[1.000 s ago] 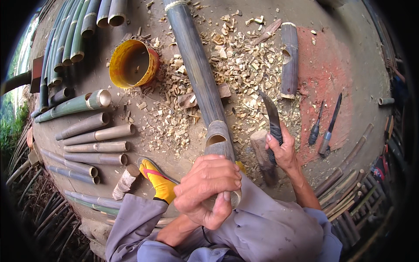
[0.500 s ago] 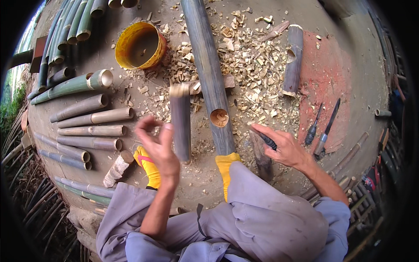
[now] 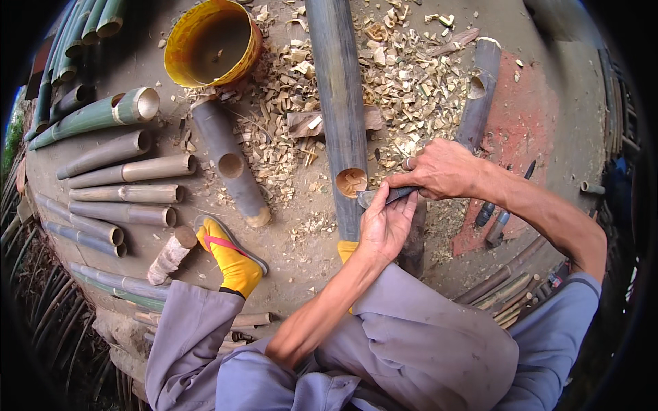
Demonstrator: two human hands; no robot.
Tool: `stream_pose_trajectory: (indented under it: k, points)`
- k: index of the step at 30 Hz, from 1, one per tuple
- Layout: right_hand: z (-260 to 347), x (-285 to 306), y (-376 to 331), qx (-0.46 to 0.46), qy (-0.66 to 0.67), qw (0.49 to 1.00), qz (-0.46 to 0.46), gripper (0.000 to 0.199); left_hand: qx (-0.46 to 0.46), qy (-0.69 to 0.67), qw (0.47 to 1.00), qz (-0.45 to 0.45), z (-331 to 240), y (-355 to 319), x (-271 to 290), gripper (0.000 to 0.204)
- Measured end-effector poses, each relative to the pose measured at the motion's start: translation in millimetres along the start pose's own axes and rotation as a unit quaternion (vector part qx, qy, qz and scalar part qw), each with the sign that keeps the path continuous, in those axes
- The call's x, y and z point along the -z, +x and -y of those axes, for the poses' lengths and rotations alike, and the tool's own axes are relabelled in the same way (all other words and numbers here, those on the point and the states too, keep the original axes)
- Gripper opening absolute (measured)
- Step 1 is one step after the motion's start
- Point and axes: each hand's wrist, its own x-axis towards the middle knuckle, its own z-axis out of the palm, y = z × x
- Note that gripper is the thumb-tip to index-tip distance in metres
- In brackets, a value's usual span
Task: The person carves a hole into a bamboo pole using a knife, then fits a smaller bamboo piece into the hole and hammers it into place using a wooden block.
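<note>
A long dark bamboo pole (image 3: 336, 89) runs away from me, with a round hole (image 3: 351, 182) cut in its near part and pale wood inside. Just right of that hole, both hands meet on a short knife (image 3: 397, 195) with a curved blade. My right hand (image 3: 442, 170) is closed round its dark handle, from above. My left hand (image 3: 385, 229) grips the knife from below, thumb and fingers pressed against it. On the ground to the left lies a short bamboo piece (image 3: 223, 137) with a similar hole, touched by neither hand.
A yellow bucket (image 3: 255, 44) stands at the far left. Several cut bamboo lengths (image 3: 123, 194) lie along the left. Wood chips (image 3: 411, 85) cover the ground beside the pole. Another holed bamboo piece (image 3: 480, 103) and a chisel-like tool (image 3: 499, 225) rest at the right.
The short bamboo piece, blurred near my left hand before, now lies further left on the ground. My left hand has moved right onto the knife, joining my right hand.
</note>
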Motion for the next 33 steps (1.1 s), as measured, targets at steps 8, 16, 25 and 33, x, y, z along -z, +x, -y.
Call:
stream_pose_trajectory:
  k: [8,16,25,33]
  points:
    - [12,-53,2,-0.032,0.295,0.952,-0.082,0.055,0.052,0.235,0.964,-0.115,-28,-16,-24,0.026]
    - [124,-96,33,-0.215,0.608,0.751,-0.142,0.034,0.177,0.586,0.784,-0.104,-85,-18,-3,0.036]
    - [128,-34,10,-0.143,0.572,0.702,-0.399,0.052,0.0,0.616,0.776,0.131,-62,-89,-8,0.079]
    - [140,-1,61,-0.062,0.093,0.863,-0.493,0.055,-0.067,0.967,0.238,0.055,-178,-105,-70,0.045]
